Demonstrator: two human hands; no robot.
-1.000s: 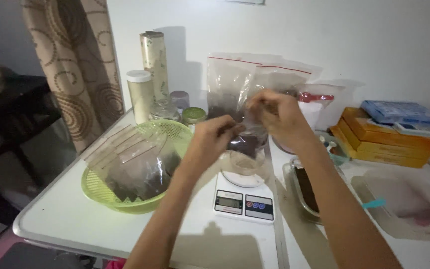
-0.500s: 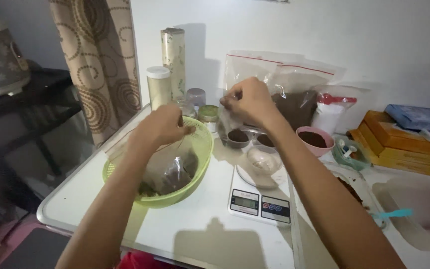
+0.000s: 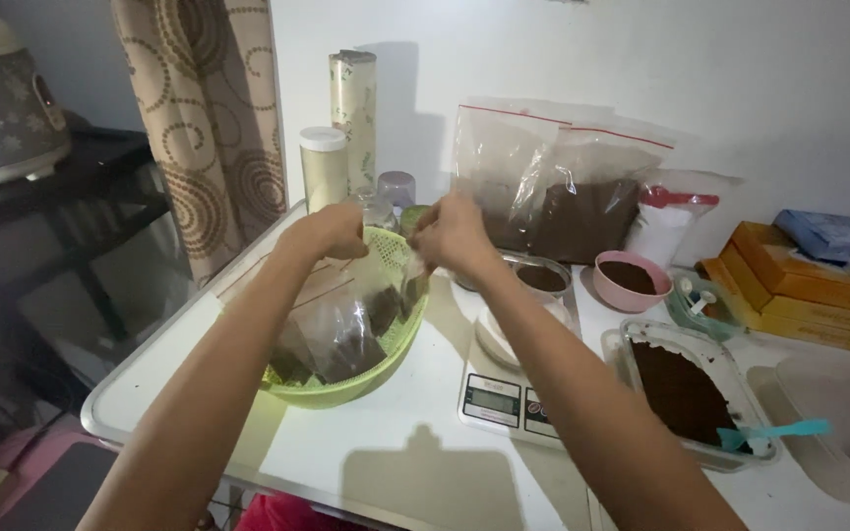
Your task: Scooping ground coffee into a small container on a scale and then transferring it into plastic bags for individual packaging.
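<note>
Both of my hands are raised over a lime-green basket (image 3: pixel 400 362) on the white table. My left hand (image 3: pixel 331 233) and my right hand (image 3: pixel 452 236) each pinch the top of a small clear plastic bag (image 3: pixel 397 288) with dark brown powder at its bottom; it hangs over the basket's far rim. Several filled clear bags (image 3: pixel 332 339) of the same powder lie inside the basket. A white digital scale (image 3: pixel 504 398) with a round platform stands just right of the basket, under my right forearm.
Two big zip bags of brown powder (image 3: pixel 582 211) lean on the back wall. A pink bowl (image 3: pixel 630 280), a clear tray of powder with a teal spoon (image 3: pixel 686 393), yellow boxes (image 3: pixel 809 300), jars and a roll (image 3: pixel 353 118) crowd the table. A curtain (image 3: pixel 204 128) hangs left.
My hands carried the small bag leftward from above the scale to over the green basket. The camera view shifted left too.
</note>
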